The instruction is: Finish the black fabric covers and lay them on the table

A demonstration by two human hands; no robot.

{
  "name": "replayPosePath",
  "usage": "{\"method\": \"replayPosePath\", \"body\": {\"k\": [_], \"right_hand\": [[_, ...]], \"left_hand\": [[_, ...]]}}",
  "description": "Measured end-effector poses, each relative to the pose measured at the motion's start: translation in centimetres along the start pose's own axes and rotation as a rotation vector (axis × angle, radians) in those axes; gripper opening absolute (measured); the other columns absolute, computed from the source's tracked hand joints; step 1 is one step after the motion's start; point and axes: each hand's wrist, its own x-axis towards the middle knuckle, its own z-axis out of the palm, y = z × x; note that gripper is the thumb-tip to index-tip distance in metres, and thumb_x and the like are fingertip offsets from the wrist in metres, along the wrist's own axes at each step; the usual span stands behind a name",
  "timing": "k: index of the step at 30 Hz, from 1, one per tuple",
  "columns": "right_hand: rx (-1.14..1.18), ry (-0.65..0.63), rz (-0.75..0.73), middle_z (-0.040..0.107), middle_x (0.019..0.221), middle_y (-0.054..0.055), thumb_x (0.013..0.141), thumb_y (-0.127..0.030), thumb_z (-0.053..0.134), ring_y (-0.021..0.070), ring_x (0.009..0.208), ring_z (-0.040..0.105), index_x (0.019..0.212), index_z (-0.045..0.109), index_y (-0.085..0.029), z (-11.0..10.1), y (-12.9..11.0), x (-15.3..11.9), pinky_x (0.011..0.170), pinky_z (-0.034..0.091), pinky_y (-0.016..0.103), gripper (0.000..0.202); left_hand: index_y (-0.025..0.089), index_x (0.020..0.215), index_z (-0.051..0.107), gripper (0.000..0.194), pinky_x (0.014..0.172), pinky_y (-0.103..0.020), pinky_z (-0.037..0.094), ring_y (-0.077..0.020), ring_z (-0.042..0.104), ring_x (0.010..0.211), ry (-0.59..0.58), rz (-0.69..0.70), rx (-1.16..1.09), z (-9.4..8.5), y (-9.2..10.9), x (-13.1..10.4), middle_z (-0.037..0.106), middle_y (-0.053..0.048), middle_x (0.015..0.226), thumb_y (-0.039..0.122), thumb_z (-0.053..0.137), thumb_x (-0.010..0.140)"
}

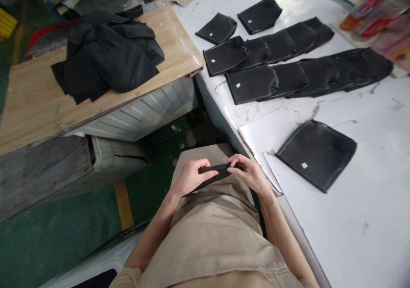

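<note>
A strip of black fabric (214,174) stretches between my two hands above my lap. My left hand (193,176) pinches its left end between thumb and fingers. At the other end, my right hand (246,171) pinches the fabric's upper edge. Part of the fabric is hidden behind my hands and lies over the beige apron (211,232). To the right of my hands, a single black piece (317,155) with a small white square mark lies flat on the white table (358,224).
Two overlapping rows of black pieces (253,83) lie farther back on the white table, with two loose pieces (261,15) behind. A black fabric heap (112,57) rests on the wooden board (179,36) at left. Bottles (373,12) stand at the back right.
</note>
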Motion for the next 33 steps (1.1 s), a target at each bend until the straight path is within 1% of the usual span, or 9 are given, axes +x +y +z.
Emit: {"method": "replayPosePath", "body": {"k": [2, 6, 9, 15, 20, 24, 28, 31, 33], "right_hand": [[-0.001, -0.007, -0.017, 0.065, 0.092, 0.003, 0.084, -0.035, 0.074, 0.0216, 0.092, 0.061, 0.080, 0.064, -0.022, 0.0, -0.1, 0.1, 0.086, 0.047, 0.035, 0.017], [-0.077, 0.045, -0.041, 0.065, 0.088, 0.002, 0.080, -0.034, 0.078, 0.0206, 0.086, 0.060, 0.079, 0.064, -0.022, 0.3, -0.4, 0.2, 0.084, 0.047, 0.035, 0.018], [-0.082, 0.052, -0.040, 0.065, 0.087, 0.002, 0.081, -0.033, 0.078, 0.0210, 0.087, 0.060, 0.076, 0.062, -0.022, 0.5, -0.5, 0.2, 0.084, 0.046, 0.036, 0.019], [-0.014, -0.068, -0.096, 0.066, 0.093, 0.004, 0.081, -0.033, 0.078, 0.0217, 0.089, 0.062, 0.075, 0.065, -0.022, 0.1, 0.1, 0.2, 0.084, 0.047, 0.037, 0.018], [-0.029, 0.022, -0.069, 0.065, 0.090, 0.003, 0.081, -0.034, 0.079, 0.0214, 0.088, 0.061, 0.080, 0.066, -0.022, 0.3, 0.5, 0.3, 0.084, 0.047, 0.036, 0.017], [-0.035, 0.010, -0.088, 0.066, 0.088, 0.003, 0.083, -0.032, 0.077, 0.0212, 0.088, 0.063, 0.080, 0.067, -0.022, 0.5, 0.2, 0.1, 0.083, 0.048, 0.035, 0.014], [-0.090, -0.039, -0.134, 0.066, 0.084, 0.002, 0.087, -0.030, 0.074, 0.0201, 0.084, 0.063, 0.082, 0.069, -0.022, 0.8, -0.2, -0.1, 0.079, 0.048, 0.033, 0.011], [-0.125, -0.057, -0.169, 0.065, 0.084, 0.002, 0.089, -0.028, 0.071, 0.0187, 0.082, 0.062, 0.083, 0.068, -0.021, 0.9, -0.5, -0.1, 0.076, 0.047, 0.032, 0.010], [-0.142, -0.067, -0.181, 0.065, 0.084, 0.002, 0.090, -0.027, 0.070, 0.0181, 0.082, 0.062, 0.084, 0.067, -0.021, 0.9, -0.7, -0.1, 0.076, 0.047, 0.031, 0.009]], "left_hand": [[0.016, 0.065, 0.056, 0.036, 0.053, -0.022, 0.026, -0.0098, 0.038, 0.057, -0.009, -0.014, -0.020, 0.0, -0.1, 0.0, 0.044, 0.005, 0.059, 0.046, 0.070, 0.082], [0.016, 0.065, 0.056, 0.036, 0.053, -0.022, 0.025, -0.0097, 0.037, 0.058, -0.026, -0.007, -0.017, 0.1, -0.3, 0.1, 0.044, 0.005, 0.060, 0.046, 0.070, 0.081], [0.016, 0.066, 0.055, 0.037, 0.053, -0.022, 0.025, -0.0096, 0.037, 0.058, -0.030, -0.011, -0.026, 0.2, -0.4, 0.2, 0.044, 0.005, 0.060, 0.046, 0.069, 0.082], [0.017, 0.067, 0.052, 0.041, 0.052, -0.021, 0.027, -0.0098, 0.039, 0.059, -0.064, -0.076, -0.155, 0.3, -0.4, 0.1, 0.044, 0.005, 0.061, 0.051, 0.067, 0.083], [0.016, 0.072, 0.058, 0.039, 0.051, -0.021, 0.028, -0.0098, 0.041, 0.058, -0.115, -0.075, -0.221, 0.5, -0.4, 0.2, 0.048, 0.004, 0.062, 0.052, 0.066, 0.085], [0.015, 0.084, 0.067, 0.038, 0.054, -0.022, 0.032, -0.0109, 0.046, 0.061, -0.131, -0.009, -0.231, 0.6, -0.3, 0.4, 0.055, 0.002, 0.068, 0.052, 0.060, 0.090], [0.015, 0.083, 0.069, 0.038, 0.063, -0.023, 0.038, -0.0134, 0.053, 0.071, -0.106, 0.119, -0.140, 0.9, -0.3, 0.8, 0.062, -0.002, 0.077, 0.047, 0.054, 0.096], [0.015, 0.079, 0.068, 0.036, 0.063, -0.023, 0.036, -0.0126, 0.052, 0.070, -0.099, 0.221, -0.040, 1.4, -0.3, 1.1, 0.060, -0.001, 0.075, 0.044, 0.055, 0.096], [0.014, 0.073, 0.064, 0.038, 0.062, -0.023, 0.034, -0.0111, 0.047, 0.066, -0.115, 0.255, -0.023, 1.7, -0.3, 1.3, 0.054, 0.001, 0.069, 0.042, 0.053, 0.097]]}}
